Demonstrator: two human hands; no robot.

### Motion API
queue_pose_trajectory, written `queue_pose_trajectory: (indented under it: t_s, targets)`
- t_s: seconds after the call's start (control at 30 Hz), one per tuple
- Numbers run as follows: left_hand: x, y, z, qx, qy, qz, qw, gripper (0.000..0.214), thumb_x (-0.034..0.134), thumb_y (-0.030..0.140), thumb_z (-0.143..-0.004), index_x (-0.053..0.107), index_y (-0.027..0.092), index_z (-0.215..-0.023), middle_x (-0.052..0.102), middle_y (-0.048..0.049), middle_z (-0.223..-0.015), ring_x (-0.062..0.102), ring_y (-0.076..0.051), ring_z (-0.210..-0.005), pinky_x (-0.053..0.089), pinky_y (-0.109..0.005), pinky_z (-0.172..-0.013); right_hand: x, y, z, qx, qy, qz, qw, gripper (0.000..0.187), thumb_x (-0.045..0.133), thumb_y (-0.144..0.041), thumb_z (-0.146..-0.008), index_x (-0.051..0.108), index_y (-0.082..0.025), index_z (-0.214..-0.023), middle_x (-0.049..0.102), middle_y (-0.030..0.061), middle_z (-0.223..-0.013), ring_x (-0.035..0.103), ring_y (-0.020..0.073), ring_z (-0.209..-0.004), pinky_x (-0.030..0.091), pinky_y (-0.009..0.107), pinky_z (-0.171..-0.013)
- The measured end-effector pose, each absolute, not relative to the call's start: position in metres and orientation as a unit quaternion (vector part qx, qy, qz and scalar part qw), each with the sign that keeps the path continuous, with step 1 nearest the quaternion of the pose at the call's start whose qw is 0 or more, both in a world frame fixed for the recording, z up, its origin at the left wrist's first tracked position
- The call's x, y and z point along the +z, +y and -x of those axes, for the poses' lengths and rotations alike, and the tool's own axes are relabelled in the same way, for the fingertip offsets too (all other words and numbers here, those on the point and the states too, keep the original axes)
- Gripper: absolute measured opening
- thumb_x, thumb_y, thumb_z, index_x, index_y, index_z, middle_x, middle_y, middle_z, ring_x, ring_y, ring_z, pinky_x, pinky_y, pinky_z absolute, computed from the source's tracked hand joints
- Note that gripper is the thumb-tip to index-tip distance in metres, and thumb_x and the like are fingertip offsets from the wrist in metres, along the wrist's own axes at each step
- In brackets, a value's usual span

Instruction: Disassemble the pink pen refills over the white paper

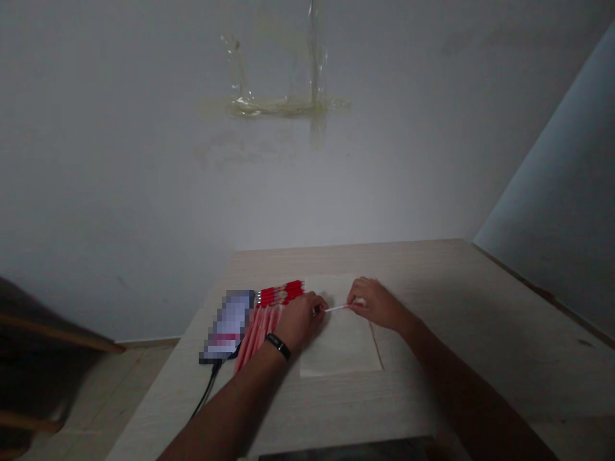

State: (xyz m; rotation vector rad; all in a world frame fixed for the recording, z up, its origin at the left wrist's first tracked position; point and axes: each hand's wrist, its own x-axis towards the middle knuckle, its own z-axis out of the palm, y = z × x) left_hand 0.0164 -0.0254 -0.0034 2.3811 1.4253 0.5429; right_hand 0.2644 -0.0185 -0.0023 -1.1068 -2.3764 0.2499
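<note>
My left hand (303, 315) is closed, its fingertips pinching the left end of a thin white pen refill (337, 308). My right hand (373, 302) pinches the other end, where a bit of red shows by the fingers. The refill lies nearly level between both hands, above a pale sheet (336, 358). Just left of my left hand, several red pen parts (278, 294) with silvery ends lie side by side. Several long pink pen barrels (254, 336) lie below them, partly covered by my left hand and wrist.
A phone (225, 326) with a blurred screen lies at the table's left side, a black cable (206, 387) running from it. The wooden table (480, 307) meets a grey wall (408, 192) bearing strips of clear tape (278, 109). A dark object (346, 449) shows at the near edge.
</note>
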Motion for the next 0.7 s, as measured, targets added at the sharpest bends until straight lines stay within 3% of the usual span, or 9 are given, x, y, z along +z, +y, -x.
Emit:
queue_pose_trajectory:
  t_s: [0.43, 0.7]
  targets:
    - [0.007, -0.029, -0.013, 0.148, 0.546, -0.81, 0.155, 0.02, 0.059, 0.017, -0.085, 0.074, 0.023, -0.097, 0.073, -0.0054, -0.092, 0.065, -0.017, -0.081, 0.042, -0.025, -0.068, -0.01, -0.013, -0.278, 0.103, -0.853, 0.46, 0.224, 0.007, 0.067, -0.013, -0.083, 0.067, -0.019, -0.079, 0.061, 0.0036, -0.083, 0.056, 0.0176, -0.079, 0.039, 0.028, -0.073]
    - [0.004, -0.029, -0.014, 0.153, 0.542, -0.812, 0.15, 0.021, 0.058, 0.017, -0.085, 0.074, 0.023, -0.097, 0.073, -0.006, -0.093, 0.065, -0.017, -0.083, 0.042, -0.025, -0.069, -0.017, -0.013, -0.277, 0.121, -0.865, 0.448, 0.191, 0.008, 0.071, -0.012, -0.078, 0.068, -0.019, -0.08, 0.065, 0.0024, -0.085, 0.056, 0.0195, -0.091, 0.035, 0.035, -0.092]
